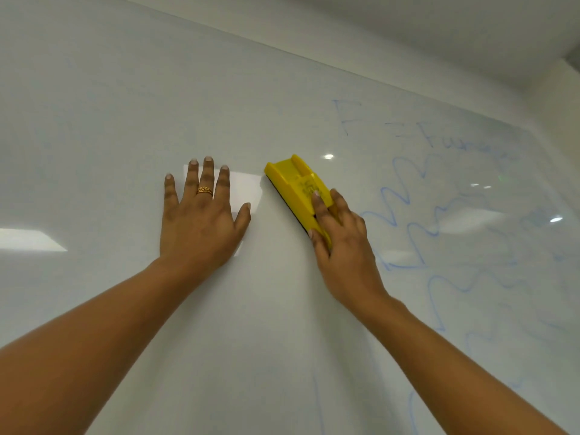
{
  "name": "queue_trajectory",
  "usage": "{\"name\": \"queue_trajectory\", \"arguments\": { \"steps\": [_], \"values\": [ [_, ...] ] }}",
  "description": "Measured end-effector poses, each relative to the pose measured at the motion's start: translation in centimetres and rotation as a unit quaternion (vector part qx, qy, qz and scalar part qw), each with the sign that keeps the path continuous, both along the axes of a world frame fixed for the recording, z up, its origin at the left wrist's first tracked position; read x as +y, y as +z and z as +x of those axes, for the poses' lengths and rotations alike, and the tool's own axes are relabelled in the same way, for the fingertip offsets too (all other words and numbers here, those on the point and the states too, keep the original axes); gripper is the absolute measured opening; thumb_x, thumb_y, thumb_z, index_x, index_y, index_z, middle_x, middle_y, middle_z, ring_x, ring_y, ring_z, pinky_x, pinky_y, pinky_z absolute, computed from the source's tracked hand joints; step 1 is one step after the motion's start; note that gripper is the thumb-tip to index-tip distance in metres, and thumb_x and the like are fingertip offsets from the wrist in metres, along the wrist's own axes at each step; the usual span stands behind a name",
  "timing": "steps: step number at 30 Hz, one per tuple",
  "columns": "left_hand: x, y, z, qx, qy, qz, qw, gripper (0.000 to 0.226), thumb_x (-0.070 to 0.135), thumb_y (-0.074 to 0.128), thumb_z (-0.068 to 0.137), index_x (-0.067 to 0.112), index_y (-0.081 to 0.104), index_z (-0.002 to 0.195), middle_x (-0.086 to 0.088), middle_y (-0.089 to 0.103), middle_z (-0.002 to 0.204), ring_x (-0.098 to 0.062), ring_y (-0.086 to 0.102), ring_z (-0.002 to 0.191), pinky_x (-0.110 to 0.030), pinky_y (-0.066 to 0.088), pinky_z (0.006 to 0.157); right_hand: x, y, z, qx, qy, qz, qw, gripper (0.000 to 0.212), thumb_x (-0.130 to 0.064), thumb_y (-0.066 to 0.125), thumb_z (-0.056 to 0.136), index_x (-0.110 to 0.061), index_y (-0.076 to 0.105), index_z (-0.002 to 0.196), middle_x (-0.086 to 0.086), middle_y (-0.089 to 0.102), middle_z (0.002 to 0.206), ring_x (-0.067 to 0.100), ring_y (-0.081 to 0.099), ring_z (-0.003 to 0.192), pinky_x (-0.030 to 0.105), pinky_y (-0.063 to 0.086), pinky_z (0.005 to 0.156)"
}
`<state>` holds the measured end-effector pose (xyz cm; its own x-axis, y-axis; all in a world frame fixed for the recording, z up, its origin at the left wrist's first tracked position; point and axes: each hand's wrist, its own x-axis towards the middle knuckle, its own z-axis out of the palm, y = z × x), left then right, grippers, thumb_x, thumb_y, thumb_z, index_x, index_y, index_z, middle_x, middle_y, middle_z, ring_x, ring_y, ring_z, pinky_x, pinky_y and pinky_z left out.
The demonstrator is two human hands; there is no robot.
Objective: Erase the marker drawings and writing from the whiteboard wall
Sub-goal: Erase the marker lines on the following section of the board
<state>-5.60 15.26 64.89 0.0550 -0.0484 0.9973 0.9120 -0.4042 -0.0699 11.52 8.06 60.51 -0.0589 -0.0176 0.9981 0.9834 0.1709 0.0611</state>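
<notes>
1. Your two bare arms are nearest. The left forearm (94, 340) rises from the lower left corner and the right forearm (455, 356) from the lower right. Both reach up to the whiteboard wall (110, 120).
2. Your left hand (201, 221) lies flat on the board, palm against it. Its fingers (207, 174) are straight and spread, holding nothing, and a gold ring (205, 191) sits on one of them.
3. Your right hand (342, 243) is just right of the left and apart from it, and it grips the yellow eraser (298, 183). Its fingers (320, 205) wrap over the eraser's lower end, with the thumb on the left edge and one finger laid along the top.
4. The eraser is pressed to the board with its dark pad side down. It is tilted so its free end points up and to the left. It sits between your left hand and the marker drawings.
5. A thin blue stroke (317, 397) runs down the board between your forearms.
6. Right of the eraser, blue wavy lines (408, 215) cross the board in several rows. The nearest loops begin just beside your right hand.
7. Above the waves, faint blue writing (455, 142) is too pale to read.
8. Farthest up, the board's top edge meets the white ceiling (439, 26). Light reflections (31, 240) glare on the glossy surface.
</notes>
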Motion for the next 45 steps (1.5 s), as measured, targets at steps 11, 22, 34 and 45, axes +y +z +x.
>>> {"name": "queue_trajectory", "arguments": {
  "steps": [11, 22, 34, 45],
  "values": [
    [0.2, -0.7, -0.2, 0.005, -0.003, 0.009, 1.0, 0.066, 0.052, 0.017, 0.097, 0.014, 0.011, 0.151, -0.007, 0.006, 0.159, -0.023, 0.0, 0.146, -0.044, -0.004, 0.116, -2.4, 7.8, 0.1, 0.056, 0.055, -0.021, 0.997, 0.052, -0.025, 0.069, 0.083, -0.015, 0.053, 0.131, 0.006, 0.05, 0.137, 0.025, 0.045, 0.125, 0.031, 0.036, 0.103],
    [0.2, -2.0, -0.5, 0.022, -0.019, 0.015, 0.999, 0.065, 0.048, 0.021, 0.097, 0.012, 0.014, 0.15, -0.008, 0.009, 0.158, -0.023, 0.002, 0.146, -0.044, -0.002, 0.116, -2.3, 3.4, 1.0, 0.075, 0.072, -0.004, 0.995, 0.048, -0.023, 0.067, 0.083, -0.019, 0.054, 0.129, 0.007, 0.039, 0.145, 0.023, 0.042, 0.131, 0.036, 0.031, 0.11],
    [0.3, -6.3, -1.7, 0.065, -0.043, 0.014, 0.997, 0.072, 0.049, 0.016, 0.088, 0.012, 0.017, 0.15, -0.009, 0.01, 0.158, -0.025, 0.003, 0.146, -0.043, -0.005, 0.115, -2.0, -6.9, 1.1, 0.155, 0.109, 0.017, 0.982, 0.05, -0.022, 0.071, 0.081, -0.021, 0.055, 0.128, 0.001, 0.042, 0.144, 0.013, 0.042, 0.13, 0.017, 0.028, 0.104],
    [0.9, -11.5, -2.1, 0.09, -0.049, 0.037, 0.994, 0.068, 0.046, 0.02, 0.092, 0.007, 0.027, 0.146, -0.016, 0.022, 0.154, -0.033, 0.017, 0.143, -0.045, -0.003, 0.114, -1.2, -16.1, -0.7, 0.203, 0.103, 0.063, 0.972, 0.052, -0.021, 0.075, 0.076, -0.02, 0.058, 0.125, 0.008, 0.053, 0.131, 0.022, 0.054, 0.117, 0.025, 0.04, 0.098]
  ]
}}
